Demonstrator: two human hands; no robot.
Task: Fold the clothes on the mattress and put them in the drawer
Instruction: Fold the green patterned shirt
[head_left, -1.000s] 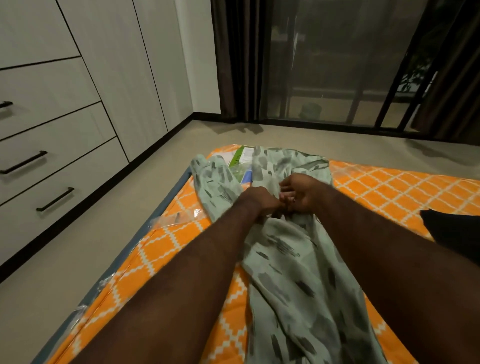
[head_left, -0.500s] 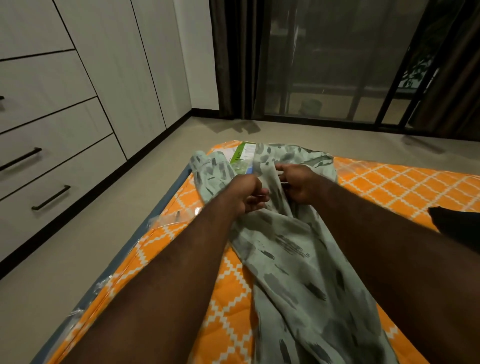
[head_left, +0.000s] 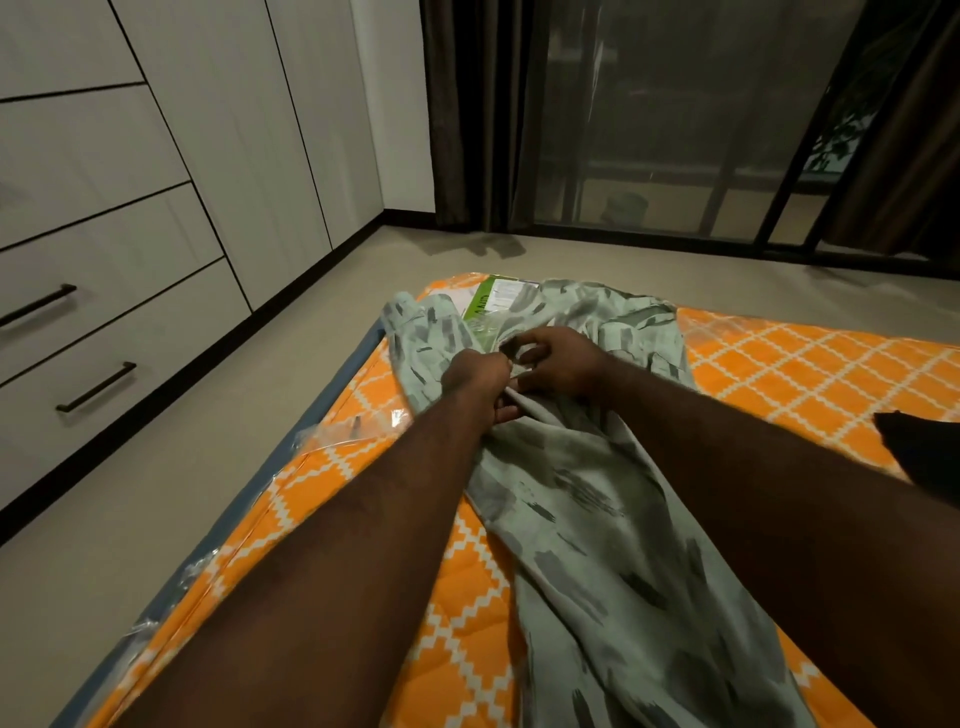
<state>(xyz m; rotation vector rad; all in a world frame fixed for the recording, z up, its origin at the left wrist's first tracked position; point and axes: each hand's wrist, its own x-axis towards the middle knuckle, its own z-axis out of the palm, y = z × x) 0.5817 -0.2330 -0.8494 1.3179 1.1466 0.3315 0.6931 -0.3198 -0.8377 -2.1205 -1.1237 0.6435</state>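
Note:
A pale green garment (head_left: 587, 525) with dark grey brush marks lies lengthwise on the orange patterned mattress (head_left: 800, 374), its far end bunched near the mattress's far left corner. My left hand (head_left: 480, 384) grips a fold of the cloth near the garment's middle, fingers curled round it. Right beside it, my right hand (head_left: 558, 361) pinches the cloth with curled fingers. Both forearms reach out over the garment. Closed white drawers (head_left: 119, 332) with black bar handles stand along the left wall.
A dark piece of clothing (head_left: 919, 452) lies at the mattress's right edge. A green and white label (head_left: 491, 301) shows under the plastic wrap at the far corner. Beige floor runs between mattress and drawers. Dark curtains (head_left: 467, 114) and a sliding glass door (head_left: 670, 124) stand behind.
My hands have stayed close together on the garment, shifting their hold; the left hand has closed back in beside the right. The view has tilted slightly.

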